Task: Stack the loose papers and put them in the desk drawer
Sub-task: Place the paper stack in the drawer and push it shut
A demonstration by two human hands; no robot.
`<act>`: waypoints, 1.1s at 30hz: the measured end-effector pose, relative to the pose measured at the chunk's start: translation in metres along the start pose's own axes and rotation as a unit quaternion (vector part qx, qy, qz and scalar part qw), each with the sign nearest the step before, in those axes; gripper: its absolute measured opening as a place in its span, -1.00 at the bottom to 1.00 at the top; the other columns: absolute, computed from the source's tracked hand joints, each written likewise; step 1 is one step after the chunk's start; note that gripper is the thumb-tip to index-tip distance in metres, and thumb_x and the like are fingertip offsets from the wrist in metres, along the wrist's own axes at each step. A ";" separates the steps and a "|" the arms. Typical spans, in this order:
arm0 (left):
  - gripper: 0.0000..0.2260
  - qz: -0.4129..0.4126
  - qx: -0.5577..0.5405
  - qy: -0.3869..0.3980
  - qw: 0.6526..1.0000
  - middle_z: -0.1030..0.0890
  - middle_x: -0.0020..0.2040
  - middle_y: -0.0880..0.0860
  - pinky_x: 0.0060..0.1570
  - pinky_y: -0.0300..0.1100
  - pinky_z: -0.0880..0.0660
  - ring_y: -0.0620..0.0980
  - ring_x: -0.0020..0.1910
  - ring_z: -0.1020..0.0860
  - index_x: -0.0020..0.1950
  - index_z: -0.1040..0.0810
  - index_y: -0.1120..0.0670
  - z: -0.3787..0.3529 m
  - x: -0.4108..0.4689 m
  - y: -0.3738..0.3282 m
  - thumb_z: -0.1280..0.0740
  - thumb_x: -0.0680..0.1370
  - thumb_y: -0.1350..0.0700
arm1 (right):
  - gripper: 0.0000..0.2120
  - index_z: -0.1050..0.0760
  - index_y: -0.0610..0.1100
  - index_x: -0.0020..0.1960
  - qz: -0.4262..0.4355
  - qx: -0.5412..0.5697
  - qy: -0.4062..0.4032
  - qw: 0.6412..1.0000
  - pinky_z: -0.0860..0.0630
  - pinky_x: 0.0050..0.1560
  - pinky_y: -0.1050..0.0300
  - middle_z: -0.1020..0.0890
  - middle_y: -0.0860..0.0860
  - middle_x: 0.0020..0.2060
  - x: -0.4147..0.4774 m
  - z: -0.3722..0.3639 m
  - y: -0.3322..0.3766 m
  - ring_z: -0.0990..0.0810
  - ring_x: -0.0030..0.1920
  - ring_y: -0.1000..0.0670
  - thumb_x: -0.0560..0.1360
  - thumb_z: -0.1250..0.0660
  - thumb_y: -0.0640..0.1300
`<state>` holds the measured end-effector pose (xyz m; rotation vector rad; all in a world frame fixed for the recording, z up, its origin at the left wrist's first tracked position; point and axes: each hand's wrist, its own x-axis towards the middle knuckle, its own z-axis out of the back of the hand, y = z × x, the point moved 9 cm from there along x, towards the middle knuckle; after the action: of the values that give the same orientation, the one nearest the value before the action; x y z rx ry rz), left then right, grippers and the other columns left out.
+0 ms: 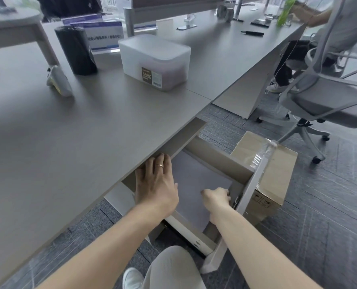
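- The desk drawer (213, 161) was pulled out from under the edge of the desk (79, 142).
- The papers (196, 190) lay flat inside the drawer, in one neat stack on its bottom.
- The left hand (155, 183) was spread open and flat on the side of the papers nearest the desk. Its fingertips reached just under the desk edge. It was not gripping anything.
- A ring (159, 165) sat on one finger of that hand.
- The right hand (216, 198) was curled up at the side of the papers nearest the drawer's front panel (254, 184). I could not tell whether it pinched the papers or only touched them.
- A brown cardboard box (277, 170) with clear tape stood on the floor, just past the drawer's front panel.
- The person's knee (173, 265) and a white shoe (131, 278) showed below the drawer.
- On the desk, far from the drawer, sat a cloudy plastic box (154, 59) with a brown label.
- A black roll (75, 51) stood beside that plastic box, on the side away from the drawer.
- A grey office chair (327, 105) stood on the floor past the cardboard box, well away from the drawer.
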<state>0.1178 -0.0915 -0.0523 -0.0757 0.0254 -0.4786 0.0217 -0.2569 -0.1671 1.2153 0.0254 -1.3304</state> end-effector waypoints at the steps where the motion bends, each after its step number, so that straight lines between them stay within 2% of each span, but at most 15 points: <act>1: -0.31 0.000 0.002 0.000 1.000 -0.12 0.67 0.07 0.41 0.11 -0.20 0.12 0.58 -0.14 0.67 -0.02 0.12 0.000 0.000 0.000 -0.20 0.63 -0.11 | -0.23 0.00 -0.36 0.58 -0.005 0.004 0.001 1.000 -0.32 0.44 -0.05 -0.21 -0.27 0.54 0.000 0.001 -0.001 -0.33 0.49 -0.24 0.56 -0.31 -0.10; 6: -0.31 -0.002 0.004 0.008 1.000 -0.12 0.67 0.06 0.42 0.11 -0.20 0.11 0.59 -0.13 0.67 -0.02 0.12 0.000 0.000 -0.001 -0.20 0.64 -0.10 | -0.08 0.31 -0.24 0.64 0.028 0.010 0.030 0.999 -0.24 0.53 -0.18 -0.05 -0.20 0.66 -0.011 0.006 0.008 -0.19 0.60 -0.23 0.59 -0.28 -0.07; 9: -0.32 0.001 0.005 0.016 1.000 -0.11 0.67 0.06 0.42 0.11 -0.20 0.11 0.59 -0.13 0.67 -0.02 0.12 0.001 0.000 -0.001 -0.20 0.64 -0.09 | -0.11 0.23 -0.25 0.66 0.165 -0.010 0.028 0.986 -0.08 0.61 -0.07 0.02 -0.14 0.67 -0.036 0.022 0.042 -0.06 0.65 -0.15 0.61 -0.31 -0.04; 11: -0.32 0.001 0.004 0.023 1.000 -0.11 0.68 0.06 0.43 0.11 -0.19 0.11 0.59 -0.12 0.67 -0.01 0.12 0.000 0.000 -0.001 -0.20 0.64 -0.09 | -0.17 0.16 -0.24 0.67 0.253 -0.018 -0.016 0.967 0.09 0.59 0.12 0.03 -0.08 0.68 -0.054 0.054 0.064 0.03 0.67 -0.05 0.63 -0.28 -0.06; 12: -0.32 0.002 0.003 0.024 1.000 -0.10 0.68 0.06 0.44 0.11 -0.19 0.11 0.59 -0.12 0.67 -0.01 0.12 0.000 0.000 -0.001 -0.19 0.64 -0.09 | -0.21 0.11 -0.25 0.67 0.270 -0.021 -0.046 0.962 0.11 0.59 0.13 0.00 -0.09 0.68 -0.054 0.075 0.068 0.03 0.67 -0.05 0.63 -0.28 -0.07; 14: -0.32 0.005 -0.002 0.031 1.000 -0.09 0.68 0.06 0.45 0.11 -0.18 0.12 0.60 -0.11 0.67 -0.01 0.12 0.001 0.000 -0.001 -0.18 0.64 -0.09 | -0.28 0.00 -0.26 0.66 0.232 0.000 -0.070 0.970 -0.01 0.62 0.01 -0.08 -0.13 0.66 -0.040 0.108 0.055 -0.07 0.65 -0.11 0.64 -0.26 -0.07; 16: -0.32 0.006 -0.001 0.032 0.999 -0.09 0.68 0.06 0.45 0.11 -0.17 0.12 0.60 -0.11 0.67 -0.01 0.11 0.002 -0.001 -0.001 -0.18 0.64 -0.11 | -0.40 -0.11 -0.23 0.63 0.169 0.040 -0.030 0.984 -0.17 0.54 -0.04 -0.23 -0.10 0.61 -0.028 0.117 0.031 -0.23 0.59 -0.15 0.66 -0.19 -0.07; 18: -0.31 0.009 -0.004 0.033 0.999 -0.09 0.68 0.06 0.46 0.11 -0.17 0.11 0.59 -0.11 0.67 -0.01 0.11 0.002 -0.001 -0.002 -0.18 0.64 -0.12 | -0.43 -0.05 -0.13 0.66 0.135 0.066 0.025 0.988 -0.18 0.51 -0.03 -0.27 -0.03 0.59 -0.027 0.105 0.014 -0.26 0.57 -0.11 0.70 -0.10 -0.09; 20: -0.31 0.009 -0.005 0.034 0.999 -0.10 0.68 0.05 0.46 0.11 -0.16 0.11 0.60 -0.10 0.67 -0.01 0.11 0.002 -0.001 -0.002 -0.16 0.64 -0.13 | -0.43 -0.01 -0.05 0.67 0.116 0.081 0.040 0.989 -0.19 0.53 -0.06 -0.26 0.00 0.61 -0.029 0.096 0.008 -0.26 0.57 -0.10 0.69 -0.05 -0.08; 22: -0.32 0.009 -0.010 0.034 0.999 -0.10 0.68 0.05 0.47 0.11 -0.15 0.10 0.60 -0.10 0.67 -0.01 0.11 0.003 0.000 -0.002 -0.15 0.64 -0.14 | -0.45 -0.13 0.02 0.64 0.111 0.087 0.054 0.989 -0.26 0.53 -0.14 -0.36 0.02 0.56 -0.022 0.087 0.010 -0.36 0.51 -0.12 0.66 -0.04 -0.03; 25: -0.32 0.011 -0.013 0.033 0.999 -0.10 0.68 0.05 0.48 0.12 -0.15 0.10 0.60 -0.10 0.68 -0.02 0.09 0.003 0.000 -0.002 -0.12 0.64 -0.16 | -0.49 -0.28 0.11 0.53 0.093 0.110 0.085 0.986 -0.52 0.31 -0.30 -0.58 -0.02 0.36 -0.021 0.071 0.019 -0.59 0.24 -0.13 0.58 -0.04 0.06; 27: -0.32 0.013 -0.018 0.028 0.999 -0.11 0.68 0.05 0.48 0.12 -0.14 0.10 0.61 -0.09 0.68 -0.02 0.09 0.004 0.000 -0.002 -0.10 0.64 -0.18 | -0.56 -0.30 0.08 0.52 0.075 0.134 0.116 0.981 -0.64 0.11 -0.28 -0.64 -0.02 0.17 -0.031 0.056 0.029 -0.64 -0.01 -0.07 0.65 -0.04 0.00; 28: -0.32 0.012 -0.020 0.024 0.999 -0.12 0.68 0.04 0.47 0.12 -0.14 0.10 0.60 -0.10 0.68 -0.03 0.09 0.005 0.000 -0.002 -0.09 0.64 -0.18 | -0.56 -0.30 0.08 0.53 0.070 0.148 0.130 0.978 -0.66 0.06 -0.29 -0.64 -0.03 0.15 -0.033 0.047 0.033 -0.64 -0.04 -0.05 0.67 -0.03 -0.03; 31: -0.34 0.009 -0.026 0.013 1.000 -0.15 0.67 0.04 0.45 0.11 -0.15 0.09 0.59 -0.12 0.67 -0.06 0.08 0.007 0.000 -0.003 -0.07 0.64 -0.19 | -0.57 -0.33 0.13 0.53 0.066 0.171 0.158 0.970 -0.66 0.04 -0.34 -0.64 0.01 0.18 -0.036 0.022 0.049 -0.65 0.04 -0.05 0.68 -0.04 -0.06; 33: -0.35 0.008 -0.029 0.009 0.999 -0.16 0.67 0.04 0.46 0.11 -0.15 0.09 0.59 -0.13 0.67 -0.07 0.08 0.006 0.001 -0.002 -0.06 0.64 -0.18 | -0.52 -0.23 0.18 0.59 0.057 0.182 0.162 0.968 -0.66 0.06 -0.31 -0.54 0.04 0.35 -0.037 0.006 0.059 -0.60 0.16 -0.07 0.70 -0.04 -0.07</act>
<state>0.1181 -0.0933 -0.0461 -0.1289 0.0572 -0.4623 0.0487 -0.2481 -0.1031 1.7130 -0.0584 -1.0506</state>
